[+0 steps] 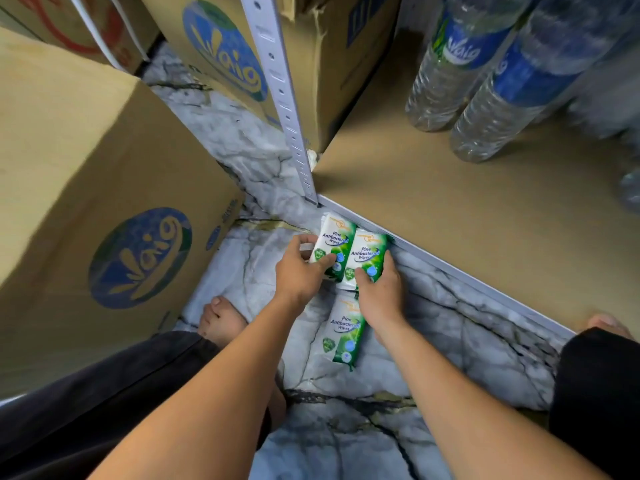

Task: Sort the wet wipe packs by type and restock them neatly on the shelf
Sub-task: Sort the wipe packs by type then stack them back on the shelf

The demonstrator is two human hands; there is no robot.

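Green pine wipes: left hand (300, 271) grips one pack (328, 247), right hand (381, 293) grips its twin (367, 252), edges pressed together, seemingly grouping one type

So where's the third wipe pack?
The third pack lies on the marble floor, centre of the head view, just below the right hand.

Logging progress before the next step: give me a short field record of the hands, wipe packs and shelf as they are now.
left hand: left hand grips left pack, Pine Antibacterial Wipes
right hand: right hand grips right pack, same type, side by side with the other
third pack: third pack, same type, lies on the floor by the right wrist
shelf: shelf holds water bottles; no wipe packs seen on it
surroundings: cardboard boxes left of the shelf post
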